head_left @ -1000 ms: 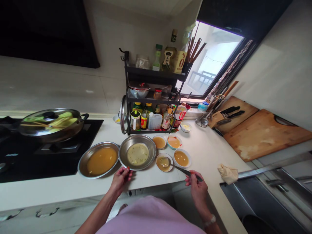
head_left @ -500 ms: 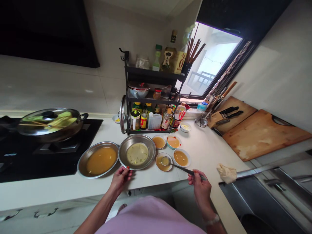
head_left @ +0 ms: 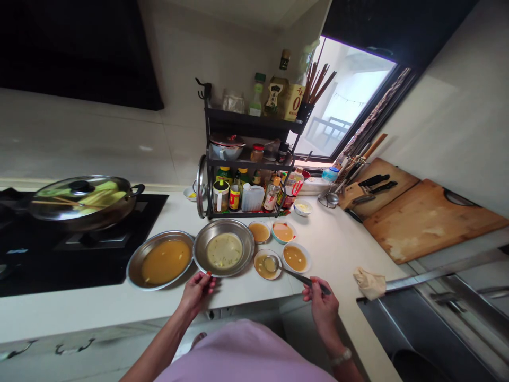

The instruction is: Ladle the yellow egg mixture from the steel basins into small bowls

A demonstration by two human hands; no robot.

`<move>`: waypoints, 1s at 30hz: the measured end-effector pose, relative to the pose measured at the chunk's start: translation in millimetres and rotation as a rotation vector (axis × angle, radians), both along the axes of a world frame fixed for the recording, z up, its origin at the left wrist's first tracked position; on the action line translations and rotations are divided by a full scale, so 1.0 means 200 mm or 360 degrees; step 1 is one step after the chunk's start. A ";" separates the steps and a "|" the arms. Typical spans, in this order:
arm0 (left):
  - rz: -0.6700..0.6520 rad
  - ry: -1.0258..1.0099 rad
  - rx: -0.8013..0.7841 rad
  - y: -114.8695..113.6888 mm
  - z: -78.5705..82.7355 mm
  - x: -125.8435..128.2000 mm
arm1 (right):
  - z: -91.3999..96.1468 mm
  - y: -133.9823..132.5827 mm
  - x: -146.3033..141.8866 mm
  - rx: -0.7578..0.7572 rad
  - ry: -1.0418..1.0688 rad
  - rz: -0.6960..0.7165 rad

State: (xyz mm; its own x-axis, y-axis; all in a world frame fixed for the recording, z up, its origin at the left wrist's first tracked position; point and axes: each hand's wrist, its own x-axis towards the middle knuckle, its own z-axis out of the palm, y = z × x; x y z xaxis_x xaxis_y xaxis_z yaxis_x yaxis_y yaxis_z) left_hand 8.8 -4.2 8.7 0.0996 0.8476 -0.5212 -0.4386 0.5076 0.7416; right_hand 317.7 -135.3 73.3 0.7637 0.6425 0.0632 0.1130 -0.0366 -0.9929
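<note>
My left hand [head_left: 199, 289] pinches the near rim of a steel bowl [head_left: 201, 262] that stands on the counter with pale, cloudy liquid and small bits in it. In my right hand [head_left: 323, 303] is the dark handle of a ladle [head_left: 296, 274]. The ladle's metal head is in a small bowl [head_left: 258, 271] of light brown liquid, just right of the steel bowl. Close by are more small bowls: one of brown liquid [head_left: 295, 258], one of orange-brown liquid [head_left: 283, 231] and one of tan liquid [head_left: 259, 232]. A second steel bowl [head_left: 133, 265] holds yellow-brown liquid on the left.
A lidded pan [head_left: 83, 201] sits on the black stove [head_left: 143, 223]. Behind the bowls rises a black rack [head_left: 250, 163] of bottles and jars. Cutting boards [head_left: 437, 223], a knife block [head_left: 350, 195], a beige cloth [head_left: 369, 283] and a sink [head_left: 421, 323] are to the right.
My right hand has shifted slightly left with the ladle, whose head stays in the small bowl. My left hand remains on the steel bowl's rim.
</note>
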 end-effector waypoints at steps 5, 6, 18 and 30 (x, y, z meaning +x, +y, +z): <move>-0.0016 0.0002 0.0001 0.00 0.00 0.00 | 0.03 0.01 0.01 0.0018 0.0078 -0.0081; -0.0019 0.0000 0.0004 0.00 0.00 0.00 | 0.04 0.01 0.01 0.0027 0.0101 -0.0094; -0.0010 -0.0018 0.0055 0.00 -0.05 -0.01 | 0.17 0.11 -0.07 0.0176 0.0145 0.0038; -0.0012 -0.0031 0.0063 0.00 -0.07 -0.01 | 0.12 0.24 -0.30 0.0352 -0.0413 0.0628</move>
